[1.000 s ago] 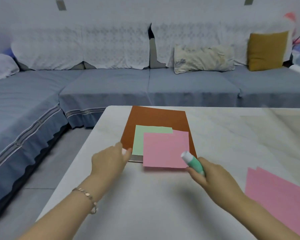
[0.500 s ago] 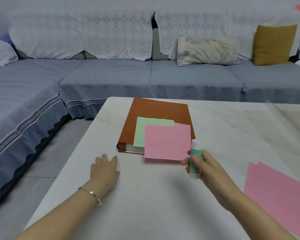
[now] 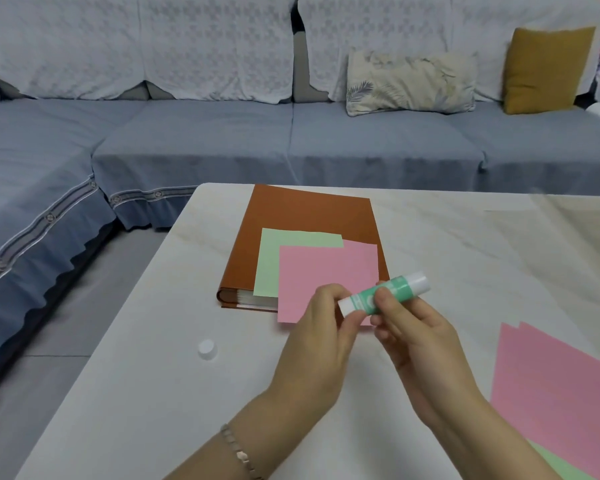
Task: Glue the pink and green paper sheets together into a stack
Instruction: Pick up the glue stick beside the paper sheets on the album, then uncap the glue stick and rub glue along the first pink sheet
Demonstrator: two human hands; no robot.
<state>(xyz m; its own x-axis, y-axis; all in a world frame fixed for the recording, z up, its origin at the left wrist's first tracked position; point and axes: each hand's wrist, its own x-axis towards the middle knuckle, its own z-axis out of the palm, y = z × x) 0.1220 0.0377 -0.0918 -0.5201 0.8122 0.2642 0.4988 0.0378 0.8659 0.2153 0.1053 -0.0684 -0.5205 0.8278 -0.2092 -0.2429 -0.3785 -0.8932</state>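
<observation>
At the bottom of the frame a bracelet (image 3: 239, 452) is sitting on the left wrist, and both forearms are reaching up over the pale table (image 3: 146, 403). At the lower right a loose pile of pink sheets (image 3: 561, 393) is lying flat on the table, with a corner of a green sheet (image 3: 565, 471) peeking out under its near edge.

In the centre, the two hands are meeting around a glue stick (image 3: 392, 292), which is tilting with its right end higher. The right hand (image 3: 420, 348) is gripping the green body, thumb on top and fingers curled beneath. The left hand (image 3: 321, 337) is pinching the white end on the left between its fingertips. To the left of the hands, well apart from them, a small white cap (image 3: 207, 348) is standing alone on the table.

Just behind the hands a pink paper (image 3: 323, 271) is lying over a green paper (image 3: 274, 261), covering its lower right part. Both are resting on a closed brown book (image 3: 309, 213), and the pink one is overhanging the book's near edge; the hands are hiding part of that edge.

Across the upper frame a blue-grey sofa (image 3: 291, 143) is running behind the table, carrying a patterned cushion (image 3: 409, 83) and a mustard cushion (image 3: 544, 69) at the upper right.
</observation>
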